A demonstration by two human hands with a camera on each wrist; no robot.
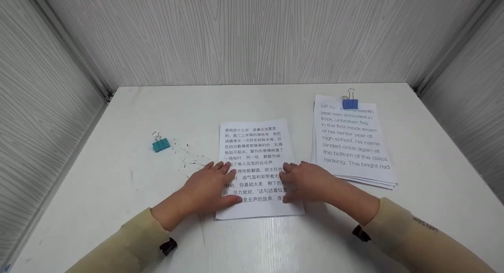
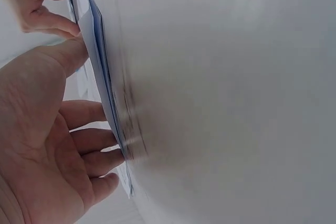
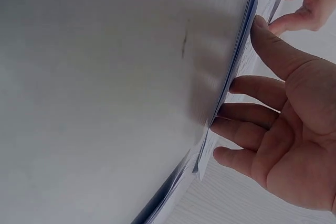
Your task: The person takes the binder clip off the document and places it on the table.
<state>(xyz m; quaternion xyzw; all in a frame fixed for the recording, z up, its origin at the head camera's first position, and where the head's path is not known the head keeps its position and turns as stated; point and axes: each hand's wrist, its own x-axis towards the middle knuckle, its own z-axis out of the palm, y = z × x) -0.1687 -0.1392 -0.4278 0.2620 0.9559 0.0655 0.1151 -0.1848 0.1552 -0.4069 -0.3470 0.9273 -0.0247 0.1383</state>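
Observation:
A stack of paper sheets printed with Chinese text lies on the table between both hands. Along its left edge rests my left hand, thumb on the lower part of the top sheet. On the opposite side, my right hand touches the right edge with fingertips and thumb. Seen from the left wrist, several layers of the stack part slightly at the edge beside the fingers. The right wrist view shows the fingertips set against the stack's side. Neither hand curls round the paper.
To the right lies another stack of sheets with English text, a blue binder clip at its top. A teal binder clip sits on the left of the white table, near dark marks. Wood-grain panels enclose the back and sides.

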